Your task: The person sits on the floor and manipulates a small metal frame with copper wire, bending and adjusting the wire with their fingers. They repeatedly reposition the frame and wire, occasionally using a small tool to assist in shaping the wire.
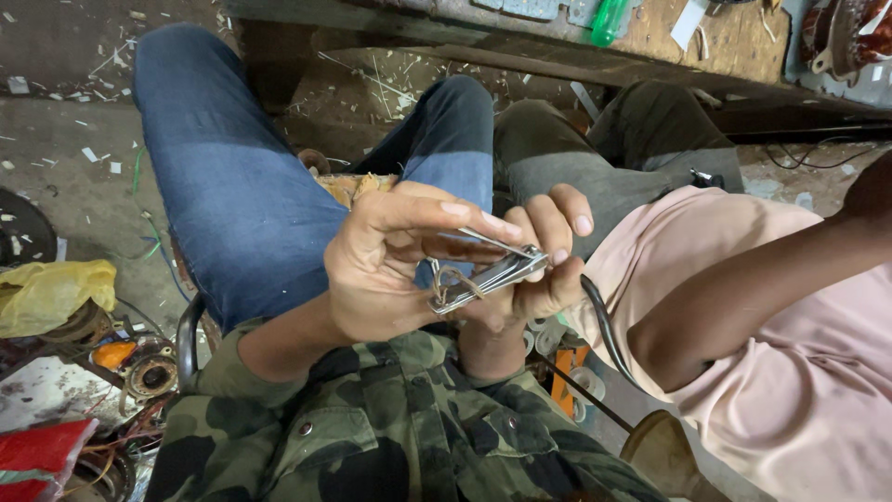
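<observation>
You are pinching a small metal nail clipper [488, 277] between both hands — left hand [386, 265] closed over its lever, right hand [534, 270] gripping underneath. It looks light, stiff, slippery — hold its flat sides.

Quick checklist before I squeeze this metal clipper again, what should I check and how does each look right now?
1. Left hand steady on the metal clipper: ok, fingers wrapped over its lever.
2. Right hand supporting the tip end: ok, fingers curled there.
3. Thin wire loop seated on the clipper: cannot tell, it hangs near the pivot.
4. Fingertips out of the cutting edge: cannot tell, the edge is hidden.
5. Neighbour's arm apart from the tool: ok, apart.
</observation>
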